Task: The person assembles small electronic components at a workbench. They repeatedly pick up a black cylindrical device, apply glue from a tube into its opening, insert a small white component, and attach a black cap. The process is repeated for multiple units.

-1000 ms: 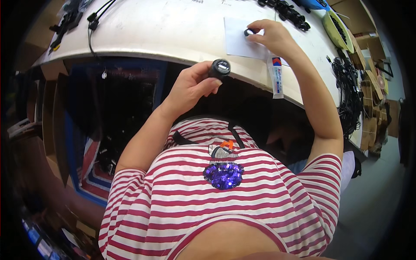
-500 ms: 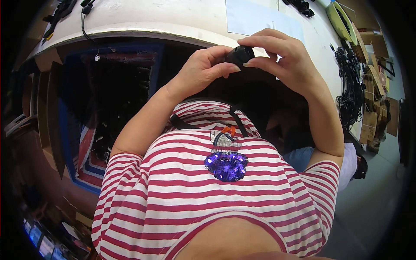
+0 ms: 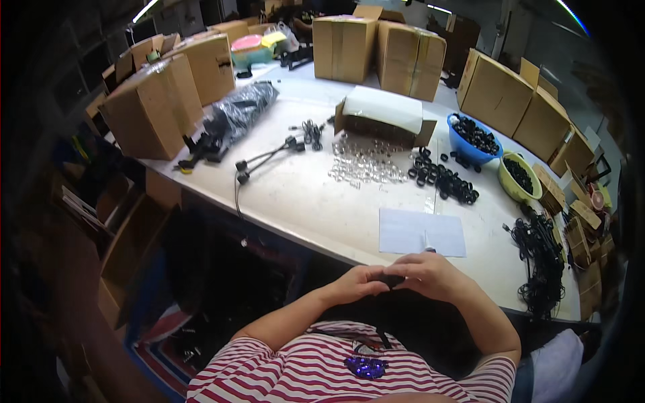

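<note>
A small black part [image 3: 392, 281] is held between the two hands, at the near edge of the table [image 3: 302, 220]. It is gripped from the left by the thumb and fingers of the left hand [image 3: 353, 285], which are closed on it. From the right it is clasped by the bent fingers of the right hand [image 3: 433, 275], and most of its shape is hidden by both hands.

Just beyond the right hand, a slim pointed thing [image 3: 428, 246] is seen over a white sheet of paper [image 3: 408, 230], its lower end covered by that hand. Farther back, many clear round pieces [image 3: 363, 166] are spread out, with loose black rings [image 3: 447, 183] scattered beside them. Behind these an open cardboard box [image 3: 386, 111] is laid.

To the right, dark pieces are held in a blue bowl [image 3: 470, 154] and in a yellow-green bowl [image 3: 513, 191]; nearer, a tangle of black cables [image 3: 539, 265] is heaped at the table's right edge. On the left, a cord with black plugs [image 3: 269, 156] is placed near a shiny plastic bag [image 3: 247, 107].
</note>
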The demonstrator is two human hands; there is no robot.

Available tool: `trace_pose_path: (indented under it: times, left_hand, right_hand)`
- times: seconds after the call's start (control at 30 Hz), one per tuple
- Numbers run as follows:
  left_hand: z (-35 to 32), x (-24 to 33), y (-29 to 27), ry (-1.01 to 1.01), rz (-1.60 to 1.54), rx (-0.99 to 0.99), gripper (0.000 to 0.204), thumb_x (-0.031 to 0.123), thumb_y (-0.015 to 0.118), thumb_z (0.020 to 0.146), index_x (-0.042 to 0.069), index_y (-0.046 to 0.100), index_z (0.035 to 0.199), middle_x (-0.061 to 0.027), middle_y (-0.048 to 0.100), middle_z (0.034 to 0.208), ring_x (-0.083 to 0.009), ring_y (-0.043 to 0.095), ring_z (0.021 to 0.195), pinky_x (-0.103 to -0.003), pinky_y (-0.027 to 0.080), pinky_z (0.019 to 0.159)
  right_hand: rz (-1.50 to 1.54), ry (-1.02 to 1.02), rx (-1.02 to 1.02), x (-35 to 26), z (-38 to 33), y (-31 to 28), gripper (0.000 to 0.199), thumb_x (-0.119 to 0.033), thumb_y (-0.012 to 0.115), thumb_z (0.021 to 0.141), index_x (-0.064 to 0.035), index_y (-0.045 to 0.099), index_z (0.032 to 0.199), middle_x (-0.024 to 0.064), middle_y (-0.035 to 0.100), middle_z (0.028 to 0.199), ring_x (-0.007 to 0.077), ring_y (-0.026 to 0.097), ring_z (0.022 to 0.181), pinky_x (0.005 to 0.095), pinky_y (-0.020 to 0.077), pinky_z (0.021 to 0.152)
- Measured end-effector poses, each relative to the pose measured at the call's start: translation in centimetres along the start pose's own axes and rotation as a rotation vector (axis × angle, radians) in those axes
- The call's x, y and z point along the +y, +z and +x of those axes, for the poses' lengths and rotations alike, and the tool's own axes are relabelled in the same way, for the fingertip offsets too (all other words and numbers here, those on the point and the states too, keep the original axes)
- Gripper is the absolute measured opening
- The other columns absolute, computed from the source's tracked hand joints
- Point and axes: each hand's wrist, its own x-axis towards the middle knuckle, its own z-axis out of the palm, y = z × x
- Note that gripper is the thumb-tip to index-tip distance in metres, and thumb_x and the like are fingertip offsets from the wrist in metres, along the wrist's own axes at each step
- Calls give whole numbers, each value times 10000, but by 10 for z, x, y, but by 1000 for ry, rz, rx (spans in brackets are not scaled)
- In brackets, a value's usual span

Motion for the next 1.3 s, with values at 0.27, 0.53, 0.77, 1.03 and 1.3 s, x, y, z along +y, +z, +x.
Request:
trace_pose_path:
  times: [0.27,0.53,0.77,1.03,1.3]
  left_hand:
    - [-1,5,5,-45,22,-58,402,84,531,861,61,467,1257,27,547,988,-33,462,801,-199,408,728]
    - [4,8,16,-28,87,-84,373,114,539,869,37,472,1228,16,543,932,-41,469,776,-202,414,713]
    - [6,9,25,2,97,-65,239,120,535,876,21,512,1093,21,516,852,-42,458,734,-200,409,673]
    - [1,12,18,24,-39,-95,297,98,535,876,23,491,1160,22,520,890,-43,463,768,-207,414,684]
    - [3,6,13,-15,27,-17,312,100,564,854,7,502,1146,8,541,893,-41,479,776,-209,424,692]
  right_hand:
    - [-226,-59,-24,-9,-11,-9,414,-173,675,717,-179,572,1117,19,620,948,200,607,781,322,447,666]
    - [-301,-56,17,-12,-24,-16,358,-274,690,708,-137,594,1025,10,629,820,180,612,735,304,441,643]
    - [-374,43,93,-21,-30,-6,379,-345,700,684,-83,597,938,37,619,717,205,612,655,309,456,590]
    - [-203,28,148,-27,-25,-8,349,-269,699,695,-75,601,968,73,623,796,254,609,665,326,478,588]
    - [-281,136,94,-26,-21,-4,343,-297,679,710,-52,587,931,109,608,776,279,590,659,366,456,597]
